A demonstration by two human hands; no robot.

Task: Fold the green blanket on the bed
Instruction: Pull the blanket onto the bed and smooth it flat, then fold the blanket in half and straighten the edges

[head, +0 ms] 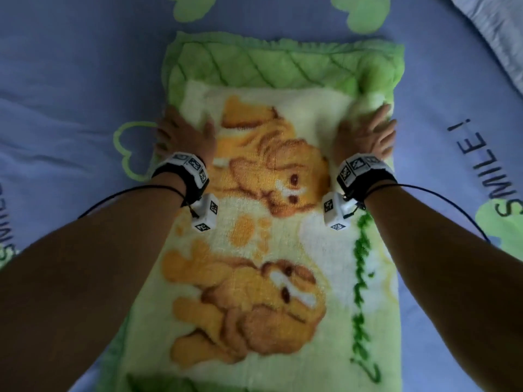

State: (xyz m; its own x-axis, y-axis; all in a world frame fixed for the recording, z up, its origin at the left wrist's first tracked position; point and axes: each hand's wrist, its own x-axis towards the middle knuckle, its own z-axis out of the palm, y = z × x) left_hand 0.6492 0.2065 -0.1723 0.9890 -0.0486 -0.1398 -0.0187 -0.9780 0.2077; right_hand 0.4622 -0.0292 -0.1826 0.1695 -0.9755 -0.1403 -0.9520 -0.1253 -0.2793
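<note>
green blanket [271, 222], folded long, puppy-printed

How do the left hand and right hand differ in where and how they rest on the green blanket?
The left hand sits at the green blanket's left edge, fingers reaching over it toward the bed sheet; the right hand lies within the right edge, wholly on the blanket. The left hand's fingers look closer together; the right hand's are fanned wide. Both lie palm down and open, level with each other, each wrist wearing a black band with white marker cubes.
</note>
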